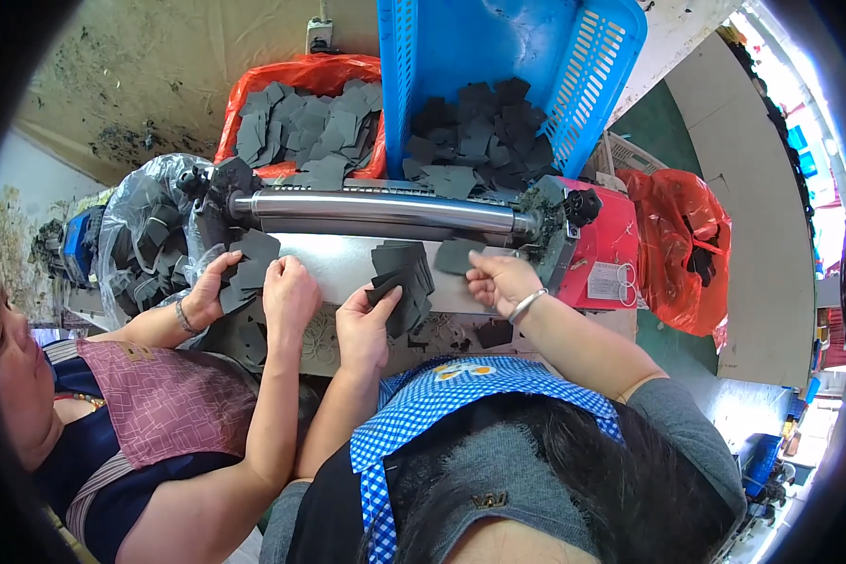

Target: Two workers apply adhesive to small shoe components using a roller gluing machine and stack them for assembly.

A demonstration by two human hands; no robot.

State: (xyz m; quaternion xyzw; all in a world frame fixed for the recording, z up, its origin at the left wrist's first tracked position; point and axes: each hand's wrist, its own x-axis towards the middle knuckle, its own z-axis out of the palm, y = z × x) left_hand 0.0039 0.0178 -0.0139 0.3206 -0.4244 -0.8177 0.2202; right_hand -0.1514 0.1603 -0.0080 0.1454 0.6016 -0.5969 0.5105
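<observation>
My left hand is closed around a fanned stack of thin dark grey sheet pieces, held in front of the metal plate of a roller machine. In my right hand, one dark grey piece is pinched between thumb and fingers, close to the plate's right part. Behind both hands runs the shiny metal roller. To my left, a co-worker's hands hold similar dark pieces at the left part of the plate.
Behind the roller stand a red-lined container and a blue perforated basket, both with heaps of dark pieces. A clear plastic bag of pieces lies left. On the right are the red machine housing and a red bag.
</observation>
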